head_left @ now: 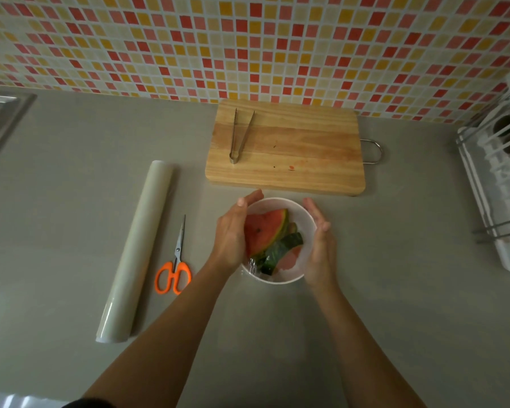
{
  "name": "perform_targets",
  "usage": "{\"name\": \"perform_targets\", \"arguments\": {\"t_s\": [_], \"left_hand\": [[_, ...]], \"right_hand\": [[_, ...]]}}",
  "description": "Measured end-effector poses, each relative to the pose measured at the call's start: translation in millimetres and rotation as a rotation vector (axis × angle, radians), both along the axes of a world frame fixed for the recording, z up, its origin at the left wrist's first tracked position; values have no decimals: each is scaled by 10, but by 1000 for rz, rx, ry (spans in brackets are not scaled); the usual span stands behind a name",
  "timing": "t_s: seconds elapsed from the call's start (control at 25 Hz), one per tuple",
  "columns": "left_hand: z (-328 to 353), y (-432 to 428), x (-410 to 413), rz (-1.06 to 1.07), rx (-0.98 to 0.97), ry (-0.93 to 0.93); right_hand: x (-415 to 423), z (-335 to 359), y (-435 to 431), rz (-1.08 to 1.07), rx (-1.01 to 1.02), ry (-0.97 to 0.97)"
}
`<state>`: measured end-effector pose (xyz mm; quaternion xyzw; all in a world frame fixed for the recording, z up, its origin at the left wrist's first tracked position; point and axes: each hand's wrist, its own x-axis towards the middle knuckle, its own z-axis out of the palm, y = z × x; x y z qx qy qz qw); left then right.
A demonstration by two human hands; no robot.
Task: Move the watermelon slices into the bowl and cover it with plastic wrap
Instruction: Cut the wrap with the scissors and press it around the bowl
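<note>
Both hands cup the white bowl from opposite sides: the left hand lies flat against its left rim with fingers stretched and together, and the right hand presses its right side the same way, neither one closed into a fist. Inside the bowl sit the watermelon slices, red flesh and dark green rind showing under a clear film of plastic wrap that glints at the near rim. The bowl stands on the grey table. Just left lie orange-handled scissors and the roll of plastic wrap. Beyond the bowl is a wooden cutting board carrying metal tongs.
</note>
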<state>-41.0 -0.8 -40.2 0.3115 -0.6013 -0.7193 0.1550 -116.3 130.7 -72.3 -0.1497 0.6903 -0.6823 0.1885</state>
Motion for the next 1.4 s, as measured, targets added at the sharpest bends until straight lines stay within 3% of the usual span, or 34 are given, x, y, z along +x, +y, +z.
{"name": "perform_targets", "arguments": {"t_s": [0.32, 0.52, 0.68, 0.84, 0.96, 1.12, 1.4], "left_hand": [[-37, -60, -41, -21, -89, -156], [-12, -66, -48, -49, -94, -200], [-35, -166, -62, -132, -95, -271], [-27, -418, -107, -144, -28, -118], [-20, -408, -176, -314, 32, -105], [22, -310, -264, -327, 148, -185], [103, -294, -306, -386, 91, -254]], "right_hand": [[-74, 5, -92, -83, 83, -214], [-65, 95, -77, -114, 293, -183], [-118, 157, -13, -67, 582, 48], [-313, 264, 5, -26, 355, 175], [-310, 234, -69, 153, 229, 43], [-288, 156, -172, 153, 123, -194], [-342, 271, -194, 188, 371, -147]]}}
